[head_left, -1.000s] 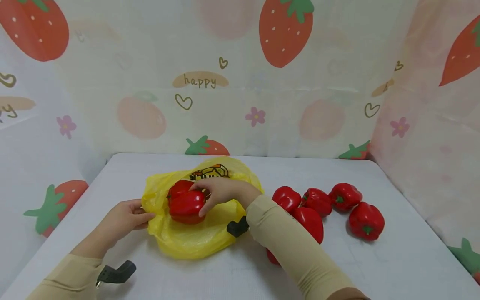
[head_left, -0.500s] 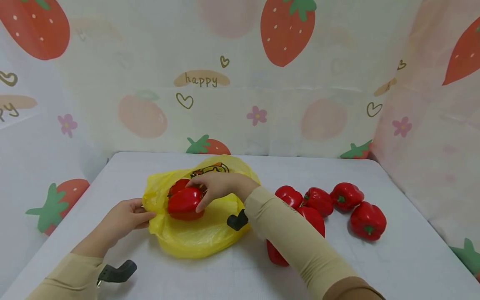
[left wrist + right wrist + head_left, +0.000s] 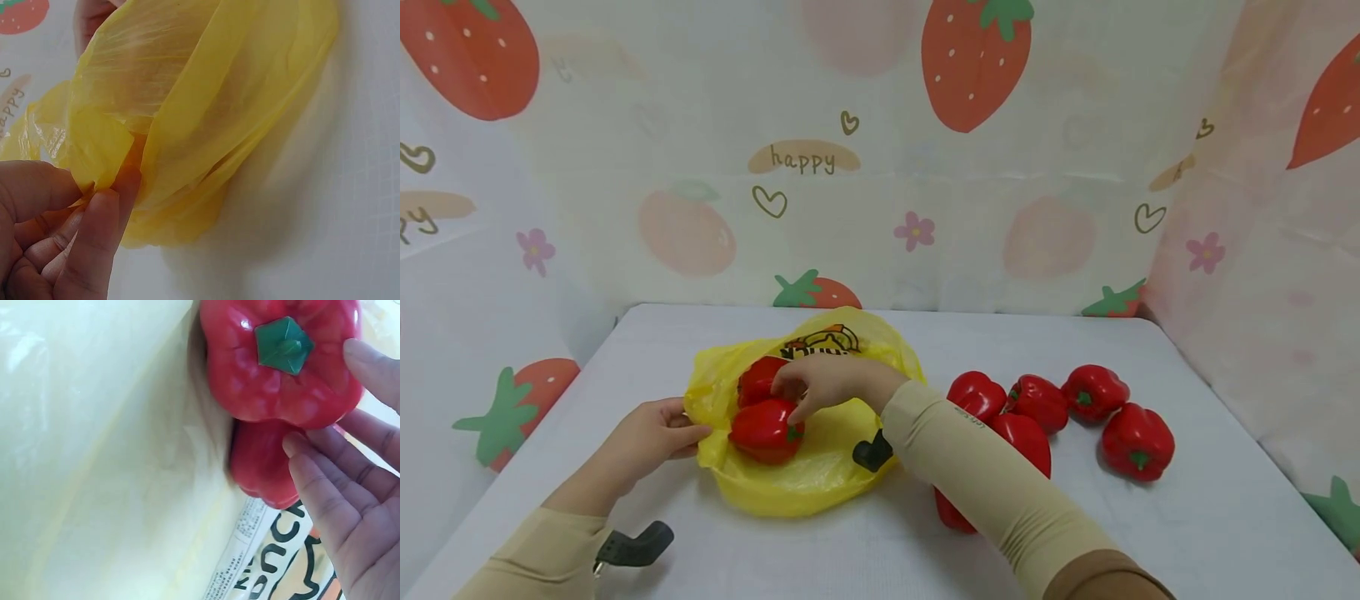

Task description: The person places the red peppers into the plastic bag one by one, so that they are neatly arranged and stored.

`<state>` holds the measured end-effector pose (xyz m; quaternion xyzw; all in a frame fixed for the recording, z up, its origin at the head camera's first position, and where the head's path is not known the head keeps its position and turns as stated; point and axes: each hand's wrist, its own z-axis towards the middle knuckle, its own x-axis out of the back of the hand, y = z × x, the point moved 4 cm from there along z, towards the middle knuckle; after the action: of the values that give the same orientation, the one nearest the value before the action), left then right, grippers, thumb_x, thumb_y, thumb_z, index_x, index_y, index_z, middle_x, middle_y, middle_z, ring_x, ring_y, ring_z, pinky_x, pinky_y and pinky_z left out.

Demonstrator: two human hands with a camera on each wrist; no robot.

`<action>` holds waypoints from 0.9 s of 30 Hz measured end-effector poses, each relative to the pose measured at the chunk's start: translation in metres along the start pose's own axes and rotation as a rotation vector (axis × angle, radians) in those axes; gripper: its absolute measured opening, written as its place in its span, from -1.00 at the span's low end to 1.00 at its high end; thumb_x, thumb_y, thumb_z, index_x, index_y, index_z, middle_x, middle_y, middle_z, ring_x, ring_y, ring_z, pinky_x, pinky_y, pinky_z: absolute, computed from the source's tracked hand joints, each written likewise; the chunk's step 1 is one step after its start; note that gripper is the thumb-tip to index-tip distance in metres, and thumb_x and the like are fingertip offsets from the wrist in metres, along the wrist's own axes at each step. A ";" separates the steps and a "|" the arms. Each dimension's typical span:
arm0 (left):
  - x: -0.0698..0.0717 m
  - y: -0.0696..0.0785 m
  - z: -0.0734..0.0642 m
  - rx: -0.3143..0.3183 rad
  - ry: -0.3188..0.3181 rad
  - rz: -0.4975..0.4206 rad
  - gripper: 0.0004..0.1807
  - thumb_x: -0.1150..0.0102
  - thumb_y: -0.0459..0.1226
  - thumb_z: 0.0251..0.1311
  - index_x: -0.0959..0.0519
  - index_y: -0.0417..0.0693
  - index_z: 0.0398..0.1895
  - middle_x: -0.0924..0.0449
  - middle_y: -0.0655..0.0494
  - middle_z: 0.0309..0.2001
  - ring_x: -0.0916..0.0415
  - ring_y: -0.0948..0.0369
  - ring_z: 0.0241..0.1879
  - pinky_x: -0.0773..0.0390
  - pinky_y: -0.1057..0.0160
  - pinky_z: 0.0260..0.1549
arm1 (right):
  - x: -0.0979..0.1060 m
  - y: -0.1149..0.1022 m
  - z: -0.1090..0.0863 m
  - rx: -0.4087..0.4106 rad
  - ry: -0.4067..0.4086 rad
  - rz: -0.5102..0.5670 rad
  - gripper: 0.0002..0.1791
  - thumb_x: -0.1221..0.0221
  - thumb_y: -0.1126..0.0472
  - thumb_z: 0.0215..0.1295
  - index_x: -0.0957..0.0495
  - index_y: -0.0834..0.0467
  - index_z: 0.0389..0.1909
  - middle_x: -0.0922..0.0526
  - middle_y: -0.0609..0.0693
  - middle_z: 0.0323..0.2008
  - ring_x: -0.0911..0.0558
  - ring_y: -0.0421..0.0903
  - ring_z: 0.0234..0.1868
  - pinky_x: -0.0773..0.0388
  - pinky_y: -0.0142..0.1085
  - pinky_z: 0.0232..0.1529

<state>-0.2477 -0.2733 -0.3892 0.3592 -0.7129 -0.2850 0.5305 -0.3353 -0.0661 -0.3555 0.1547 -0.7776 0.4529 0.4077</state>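
Note:
In the head view a yellow plastic bag (image 3: 820,487) lies with its mouth spread. My left hand (image 3: 651,433) pinches its left rim between thumb and fingers; the left wrist view shows the gathered film (image 3: 100,150) at the fingertips. Inside the bag lie two red bell peppers, a front one (image 3: 763,433) and a rear one (image 3: 756,379). My right hand (image 3: 831,383) is over them with loosened fingers. In the right wrist view its thumb touches the side of the green-stemmed front pepper (image 3: 250,381), and its fingertips lie against the rear pepper (image 3: 262,465).
Several more red bell peppers sit on the white table right of the bag, among them one at the far right (image 3: 1137,442) and one behind it (image 3: 1093,392). My right forearm partly covers the nearest ones. A strawberry-print curtain (image 3: 955,183) stands behind the table.
The front pepper has come down toward me inside the bag and turned its stem to the right, uncovering the rear pepper. My right hand's grip has loosened. The left hand stays on the rim.

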 end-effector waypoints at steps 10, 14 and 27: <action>0.000 -0.002 0.001 -0.009 -0.004 -0.003 -0.33 -0.21 -0.04 0.09 -0.35 -0.31 0.16 -0.55 -0.13 -0.04 -0.56 0.19 -0.24 -0.60 0.21 -0.21 | -0.005 0.008 0.002 -0.048 0.049 -0.003 -0.62 -0.32 0.13 0.05 -0.51 -0.03 -0.07 -0.55 -0.25 -0.18 -0.51 -0.32 -0.17 -0.47 -0.51 -0.14; -0.001 -0.003 0.002 -0.006 -0.005 -0.009 -0.33 -0.22 -0.04 0.08 -0.35 -0.30 0.16 -0.55 -0.13 -0.04 -0.56 0.19 -0.23 -0.60 0.21 -0.20 | -0.005 0.011 0.004 -0.036 0.082 -0.001 -0.67 -0.31 0.15 0.07 -0.53 0.00 -0.11 -0.56 -0.24 -0.20 -0.52 -0.32 -0.20 -0.47 -0.52 -0.17; 0.000 -0.001 -0.001 0.005 0.001 0.005 -0.32 -0.22 -0.04 0.09 -0.34 -0.30 0.17 -0.56 -0.12 -0.05 -0.56 0.19 -0.24 -0.60 0.21 -0.20 | 0.003 0.014 -0.001 -0.012 0.092 0.144 -0.68 -0.29 0.21 0.09 -0.53 0.10 -0.10 -0.59 -0.16 -0.23 -0.55 -0.29 -0.19 -0.51 -0.51 -0.18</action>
<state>-0.2468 -0.2743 -0.3901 0.3587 -0.7142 -0.2816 0.5310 -0.3449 -0.0570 -0.3608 0.0748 -0.7699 0.4830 0.4102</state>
